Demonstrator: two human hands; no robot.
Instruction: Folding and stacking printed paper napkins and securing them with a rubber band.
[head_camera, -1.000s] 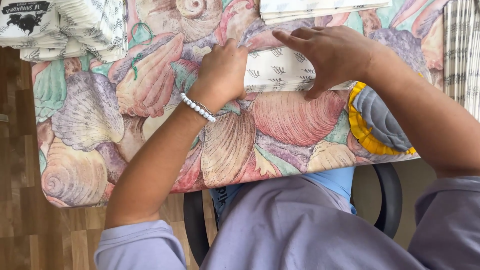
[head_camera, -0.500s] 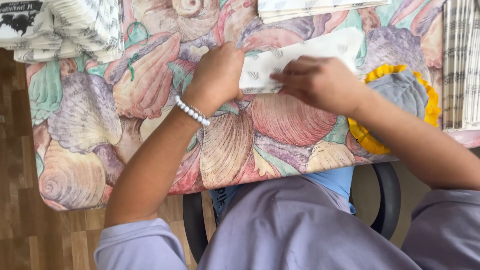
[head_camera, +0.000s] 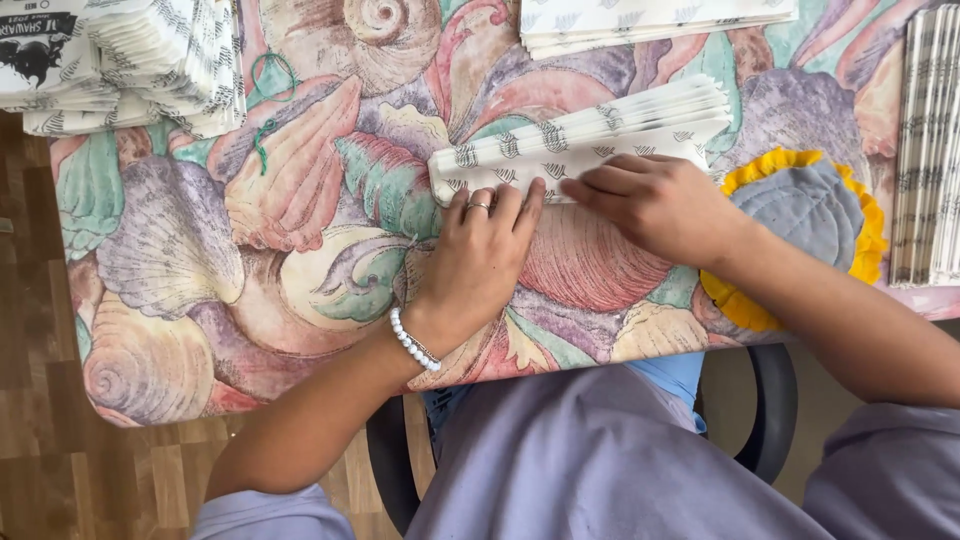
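The left hand (head_camera: 480, 262) lay flat on the tablecloth (head_camera: 290, 260), fingers stretched out and released, with their tips pressing the near edge of a folded napkin (head_camera: 590, 135). A ring sat on one finger and a white bead bracelet (head_camera: 413, 340) circled the wrist. The right hand (head_camera: 655, 205) rested just beside it, palm down, fingers loosely extended and pointing left along the same edge, pressing rather than grasping. The napkin, white with a small grey pattern, lay folded into a long fan-like strip across the middle of the table, tilted slightly up to the right, touching both hands. To its right, partly under the right forearm, sat a round grey quilted pad (head_camera: 810, 215) with a yellow frill. A stack (head_camera: 650, 20) of similar napkins lay at the far edge, well apart from the hands, another pile (head_camera: 150, 65) filled the far left corner, and a third (head_camera: 925, 150) stood along the right edge. The cloth bore large painted shells in pink, green and purple. A wooden floor (head_camera: 40, 460) showed to the left.
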